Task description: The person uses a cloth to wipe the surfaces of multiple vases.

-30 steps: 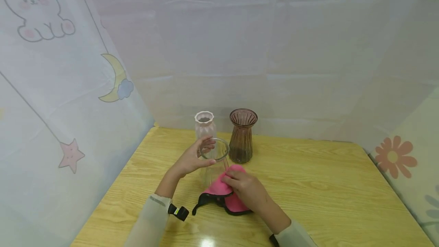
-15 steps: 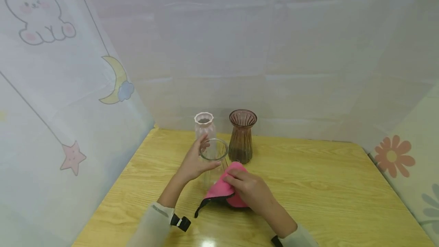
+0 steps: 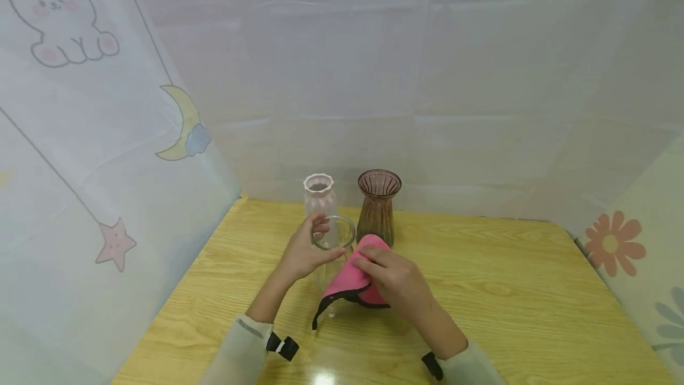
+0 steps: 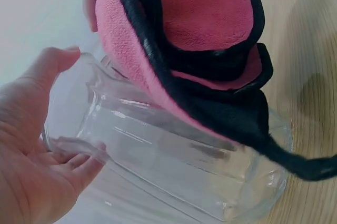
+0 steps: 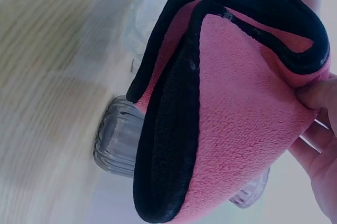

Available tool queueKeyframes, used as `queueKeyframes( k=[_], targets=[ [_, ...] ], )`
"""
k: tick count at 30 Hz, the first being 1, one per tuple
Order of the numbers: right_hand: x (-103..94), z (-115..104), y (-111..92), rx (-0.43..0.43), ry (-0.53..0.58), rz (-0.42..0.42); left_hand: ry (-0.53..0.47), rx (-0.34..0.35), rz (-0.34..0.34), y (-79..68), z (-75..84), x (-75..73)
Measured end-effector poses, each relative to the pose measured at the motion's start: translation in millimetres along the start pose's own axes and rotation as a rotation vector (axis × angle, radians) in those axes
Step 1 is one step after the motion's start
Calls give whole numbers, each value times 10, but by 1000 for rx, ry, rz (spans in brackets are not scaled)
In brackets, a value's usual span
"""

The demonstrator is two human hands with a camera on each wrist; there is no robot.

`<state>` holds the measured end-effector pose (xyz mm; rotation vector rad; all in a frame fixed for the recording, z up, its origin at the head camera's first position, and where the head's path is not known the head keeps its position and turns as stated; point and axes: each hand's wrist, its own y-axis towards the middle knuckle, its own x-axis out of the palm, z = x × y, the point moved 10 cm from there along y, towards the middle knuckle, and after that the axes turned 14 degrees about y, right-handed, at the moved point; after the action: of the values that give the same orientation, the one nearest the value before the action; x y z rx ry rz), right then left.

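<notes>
My left hand (image 3: pixel 304 254) grips a clear glass vase (image 4: pixel 158 145) near its rim, thumb on one side and fingers curled round the other. The vase stands upright on the table in the head view. My right hand (image 3: pixel 401 281) pinches a folded pink cloth (image 3: pixel 350 275) with black edging. The cloth lies against the vase's right side, its lower corner hanging free. In the right wrist view the thumb presses into the pink cloth (image 5: pixel 242 92), which covers much of that view. Part of the vase is hidden behind the cloth.
A pale pink vase (image 3: pixel 319 195) with a scalloped rim stands behind the clear one. To its right is a ribbed purple-brown vase (image 3: pixel 377 212). Both stand toward the back of the wooden table (image 3: pixel 497 290), before a hung white sheet (image 3: pixel 342 76).
My right hand has raised the cloth a little up along the vase's side and slightly to the right. The left hand keeps its grip near the rim, almost in place.
</notes>
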<state>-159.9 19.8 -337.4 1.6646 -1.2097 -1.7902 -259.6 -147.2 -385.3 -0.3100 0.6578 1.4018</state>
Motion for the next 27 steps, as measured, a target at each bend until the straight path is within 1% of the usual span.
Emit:
queueKeyframes(
  k=[5,11,19,27],
  targets=[
    [87,43,-19,-3,24,-13,-56,46,-59,13,-16,37],
    [205,93,-42,13,23,-23,-74,114,-110,19,-11,60],
    [303,87,-75,12,35,-22,-124,171,-172,21,24,59],
    [457,107,-233,50,27,-109,-199,205,-221,43,1,58]
  ],
)
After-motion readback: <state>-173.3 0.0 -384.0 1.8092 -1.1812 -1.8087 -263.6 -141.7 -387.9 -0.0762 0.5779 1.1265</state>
